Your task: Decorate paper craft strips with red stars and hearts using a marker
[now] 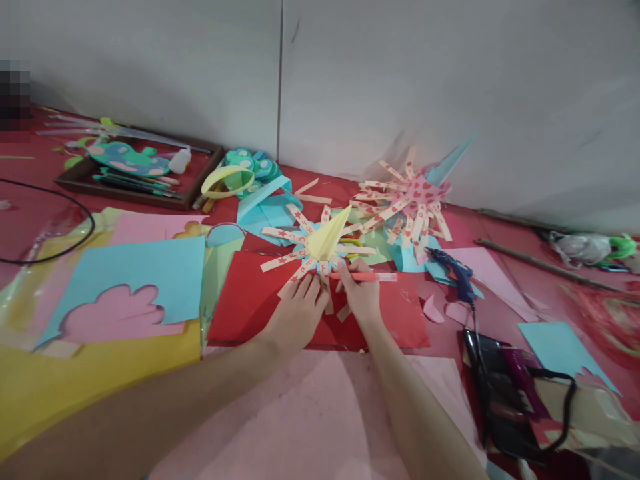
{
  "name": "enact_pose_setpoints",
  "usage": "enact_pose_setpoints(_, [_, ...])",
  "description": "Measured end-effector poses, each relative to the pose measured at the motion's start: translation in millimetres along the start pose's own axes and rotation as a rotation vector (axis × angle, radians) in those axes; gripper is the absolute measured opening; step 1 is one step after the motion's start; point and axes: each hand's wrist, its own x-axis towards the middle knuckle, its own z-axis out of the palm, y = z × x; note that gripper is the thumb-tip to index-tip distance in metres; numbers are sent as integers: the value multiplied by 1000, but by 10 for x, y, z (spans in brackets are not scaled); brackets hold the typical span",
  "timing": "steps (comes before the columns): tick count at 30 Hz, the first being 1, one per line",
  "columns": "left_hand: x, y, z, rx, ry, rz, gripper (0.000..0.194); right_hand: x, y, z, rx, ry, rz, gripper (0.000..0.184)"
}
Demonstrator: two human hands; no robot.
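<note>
A paper flower (320, 243) has a yellow cone in the middle and pale strips fanning out around it, with red stars and letters on them. It lies on a stack of red paper (245, 300). My left hand (297, 310) rests over the strips at the near edge, its fingers stretched onto them. In my right hand (361, 293) is a red pen (370, 276), its tip close to a strip lettered F. Scissors with yellow handles (354, 248) show partly behind the flower. The fingertips of my left hand are partly hidden.
Behind stands a pink paper flower (415, 193) with a blue cone. To the right lie a blue glue gun (457, 270) with its cord and a black case (493, 380). Cut paper sheets (175, 267) and a brown tray (193, 190) of brushes and glue are at left. A wall closes the back.
</note>
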Motion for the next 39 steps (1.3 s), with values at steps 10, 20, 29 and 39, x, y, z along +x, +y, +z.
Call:
enact_pose_setpoints(10, [-7,-6,18,-12,32,-1,31,-3,36,11,65,-65,9,29])
enact_pose_setpoints(20, [-8,-3,-4,5,33,7,30,-2,66,7,8,-50,6,35])
enact_pose_setpoints(29, [-8,-3,-11,-11,18,10,31,-2,13,3,36,-66,13,31])
enact_pose_setpoints(39, [-9,-9,-21,-9,8,4,33,0,3,-6,87,50,18,33])
